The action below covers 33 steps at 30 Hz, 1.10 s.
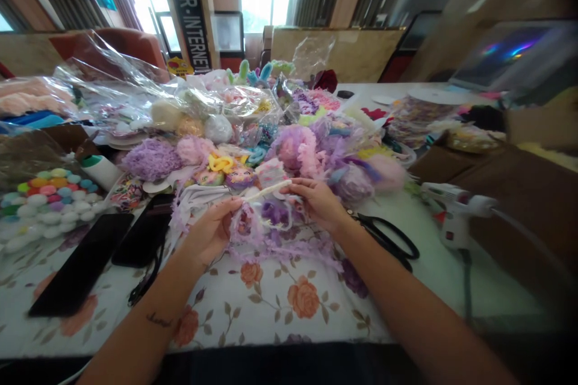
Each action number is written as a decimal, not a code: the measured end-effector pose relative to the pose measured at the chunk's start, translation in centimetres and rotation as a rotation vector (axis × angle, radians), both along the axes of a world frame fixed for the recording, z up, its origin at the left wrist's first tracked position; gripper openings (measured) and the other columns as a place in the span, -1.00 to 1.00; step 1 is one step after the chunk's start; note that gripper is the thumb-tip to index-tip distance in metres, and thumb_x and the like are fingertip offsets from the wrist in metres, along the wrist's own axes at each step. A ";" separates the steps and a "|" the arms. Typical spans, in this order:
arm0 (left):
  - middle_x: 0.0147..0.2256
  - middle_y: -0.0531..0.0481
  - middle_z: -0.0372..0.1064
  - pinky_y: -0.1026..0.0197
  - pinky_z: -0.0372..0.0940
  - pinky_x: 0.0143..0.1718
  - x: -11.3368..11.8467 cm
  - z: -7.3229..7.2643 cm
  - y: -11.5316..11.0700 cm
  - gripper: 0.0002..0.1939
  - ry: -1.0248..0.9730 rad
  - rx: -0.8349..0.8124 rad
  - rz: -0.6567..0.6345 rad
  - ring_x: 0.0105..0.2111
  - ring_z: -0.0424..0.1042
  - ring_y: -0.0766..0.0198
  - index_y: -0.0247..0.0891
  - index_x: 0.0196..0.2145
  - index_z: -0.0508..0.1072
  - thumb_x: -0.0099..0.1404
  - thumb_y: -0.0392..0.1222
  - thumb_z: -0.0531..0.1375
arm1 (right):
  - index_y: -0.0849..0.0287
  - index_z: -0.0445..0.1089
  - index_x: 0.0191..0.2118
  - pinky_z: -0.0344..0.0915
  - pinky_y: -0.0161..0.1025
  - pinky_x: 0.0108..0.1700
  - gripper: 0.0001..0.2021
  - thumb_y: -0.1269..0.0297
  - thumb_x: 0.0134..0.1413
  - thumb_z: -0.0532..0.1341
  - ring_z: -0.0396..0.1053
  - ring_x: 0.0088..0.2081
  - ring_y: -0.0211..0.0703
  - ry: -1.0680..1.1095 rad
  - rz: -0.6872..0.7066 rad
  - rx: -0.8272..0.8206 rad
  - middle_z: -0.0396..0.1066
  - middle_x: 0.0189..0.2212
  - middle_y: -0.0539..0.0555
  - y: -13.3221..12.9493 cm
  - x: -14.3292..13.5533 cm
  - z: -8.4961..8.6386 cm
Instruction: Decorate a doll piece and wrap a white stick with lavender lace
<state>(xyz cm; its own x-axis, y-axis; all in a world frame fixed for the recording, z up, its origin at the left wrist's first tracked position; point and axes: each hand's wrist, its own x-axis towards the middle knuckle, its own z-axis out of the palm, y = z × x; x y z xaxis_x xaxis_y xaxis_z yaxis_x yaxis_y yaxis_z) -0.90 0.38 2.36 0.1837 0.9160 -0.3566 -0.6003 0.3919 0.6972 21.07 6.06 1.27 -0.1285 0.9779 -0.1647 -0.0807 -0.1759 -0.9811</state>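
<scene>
A thin cream-coloured fuzzy strip (267,191) is stretched between my two hands above the middle of the table. My left hand (215,225) pinches its left end, and my right hand (316,200) pinches the other end with thumb and fingers. Just below the strip, loops of lilac fluffy yarn (271,246) lie on the floral tablecloth (280,325). Black-handled scissors (391,237) rest beside my right forearm, their blades partly hidden by it.
Yarn balls (153,158) and plastic-wrapped craft supplies are heaped behind my hands. Two dark phones (83,261) lie at the left, near a bag of pompoms (52,204). A white glue gun (456,213) stands at the right, beside a brown paper bag (510,192).
</scene>
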 end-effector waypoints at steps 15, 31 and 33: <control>-0.53 0.02 0.42 0.38 0.31 -0.61 -1.1 0.2 -0.6 -0.94 -0.124 0.173 -0.162 -0.64 0.37 0.39 -0.32 -0.41 0.40 0.16 -0.31 0.24 | 0.20 0.52 -0.15 0.02 -0.37 -0.60 -0.58 -0.05 0.06 0.22 0.08 -0.61 -0.36 -0.640 0.313 0.280 0.32 -0.56 -0.02 -5.2 5.8 4.6; -0.50 0.02 0.44 0.43 0.30 -0.62 -1.8 1.4 0.4 -0.84 -0.285 0.097 0.270 -0.58 0.40 0.42 -0.33 -0.42 0.43 0.23 -0.44 0.08 | 0.20 0.53 -0.26 0.01 -0.30 -0.55 -0.66 0.01 -0.01 0.27 0.08 -0.60 -0.30 -0.833 -0.149 0.478 0.24 -0.62 -0.03 -5.4 8.6 5.1; -0.50 0.02 0.43 0.42 0.30 -0.62 -1.8 1.5 0.4 -0.83 -0.282 0.096 0.258 -0.58 0.40 0.42 -0.32 -0.42 0.43 0.25 -0.43 0.08 | 0.19 0.51 -0.28 -0.01 -0.30 -0.56 -0.72 0.07 0.04 0.24 0.05 -0.62 -0.31 -0.720 -0.283 0.515 0.18 -0.66 -0.07 -4.5 7.4 4.7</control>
<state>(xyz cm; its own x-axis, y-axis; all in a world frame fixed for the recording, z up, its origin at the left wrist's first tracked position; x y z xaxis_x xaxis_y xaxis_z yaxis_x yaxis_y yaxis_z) -2.72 0.81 3.83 0.0216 0.9716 -0.2356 -0.8439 0.1441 0.5168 28.42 1.57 5.99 0.0908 0.9317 0.3516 0.6050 0.2288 -0.7627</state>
